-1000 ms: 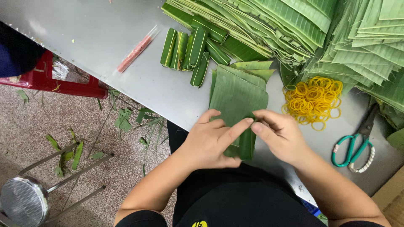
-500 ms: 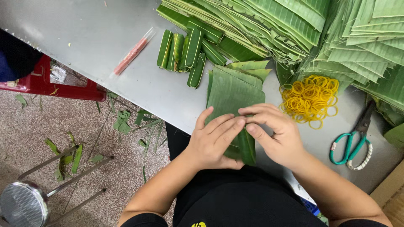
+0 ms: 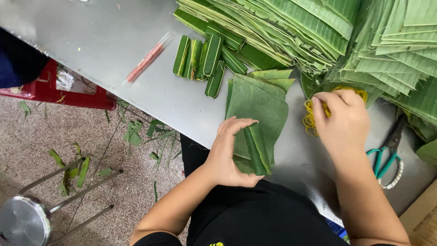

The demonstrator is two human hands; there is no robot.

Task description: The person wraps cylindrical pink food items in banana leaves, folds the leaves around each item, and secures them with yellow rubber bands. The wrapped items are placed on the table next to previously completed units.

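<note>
Since the earlier frames the right hand (image 3: 343, 120) has let go of the fold and slid over to the pile of yellow rubber bands (image 3: 312, 119), so both hands aren't working the same leaf anymore.

Head view: the right hand lies palm down with loosely curled fingers, tips touching the bands; can't tell if it's actually pinched one. The left hand (image 3: 232, 155) is half open, thumb and fingers curved around a folded banana leaf strip (image 3: 255, 157), pinning it at the near edge of the metal table (image 3: 109, 41). That strip sits on a flat stack of cut leaves (image 3: 259, 109).

No real containers here, stuff just lies on the table. A cluster of finished folded leaf packets (image 3: 200, 59) sits further back, big heaps of banana leaves (image 3: 318, 32) crowd the far right, and green-handled scissors (image 3: 387, 152) lie right of the right wrist. A pinkish tube in clear wrap (image 3: 146, 59) lies apart to the left. Leaf scraps litter the floor (image 3: 68, 132) by a red stool (image 3: 54, 91) and a steel stool (image 3: 22, 221).
</note>
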